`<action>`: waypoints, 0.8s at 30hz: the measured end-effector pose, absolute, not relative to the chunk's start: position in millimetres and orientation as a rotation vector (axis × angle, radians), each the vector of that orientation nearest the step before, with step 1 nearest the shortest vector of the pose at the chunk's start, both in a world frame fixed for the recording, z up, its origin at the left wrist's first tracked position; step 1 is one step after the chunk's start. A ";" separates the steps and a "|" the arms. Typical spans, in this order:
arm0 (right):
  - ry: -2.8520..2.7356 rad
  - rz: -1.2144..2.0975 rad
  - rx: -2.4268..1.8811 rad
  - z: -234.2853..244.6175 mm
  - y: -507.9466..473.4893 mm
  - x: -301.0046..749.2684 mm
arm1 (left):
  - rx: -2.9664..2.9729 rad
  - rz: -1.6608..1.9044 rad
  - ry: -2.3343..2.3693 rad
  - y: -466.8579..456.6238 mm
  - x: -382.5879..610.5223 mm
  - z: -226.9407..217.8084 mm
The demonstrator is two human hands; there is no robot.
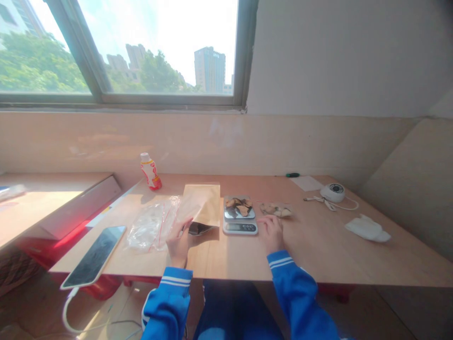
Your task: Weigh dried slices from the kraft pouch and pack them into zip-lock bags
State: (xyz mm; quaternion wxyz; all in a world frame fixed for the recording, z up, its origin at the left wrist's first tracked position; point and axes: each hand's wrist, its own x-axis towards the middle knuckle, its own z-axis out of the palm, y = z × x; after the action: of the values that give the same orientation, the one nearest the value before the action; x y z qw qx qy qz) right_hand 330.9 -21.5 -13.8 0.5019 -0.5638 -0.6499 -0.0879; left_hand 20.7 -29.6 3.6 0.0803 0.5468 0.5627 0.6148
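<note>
My left hand pinches the near left edge of a brown kraft paper bag, whose dark opening faces me. Right of the bag, a small white digital kitchen scale stands on the table, with several brown dried slices on its metal plate. The readout is too small to make out. My right hand is beside the scale's right edge, its fingers loosely stretched towards it; I cannot tell whether they touch it. Just beyond that hand lie more pale dried pieces, apparently in a clear bag.
Left on the table are clear plastic bags, a phone on a cable, and a red and white bottle. Towards the right lie a white fan-like device with a cord, a crumpled white tissue, paper and a green-handled tool.
</note>
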 end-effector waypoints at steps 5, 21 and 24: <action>-1.516 -0.164 -1.367 -9.1 -24.4 328.4 | 1.607 1.814 1.699 -31.0 21.8 5.5; -1.608 -0.154 -1.389 0.4 -18.8 316.6 | 1.551 1.806 1.681 -27.6 18.7 -0.1; -1.751 -0.153 -1.471 24.9 -2.9 293.1 | 1.536 1.811 1.673 -27.8 19.2 0.8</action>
State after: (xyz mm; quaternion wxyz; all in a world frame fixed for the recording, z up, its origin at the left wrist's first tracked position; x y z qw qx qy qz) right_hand 293.1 -2.9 24.9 0.4122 -0.5849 -0.6960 -0.0609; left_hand 19.2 -27.8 0.8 0.1178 0.5251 0.5719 0.6191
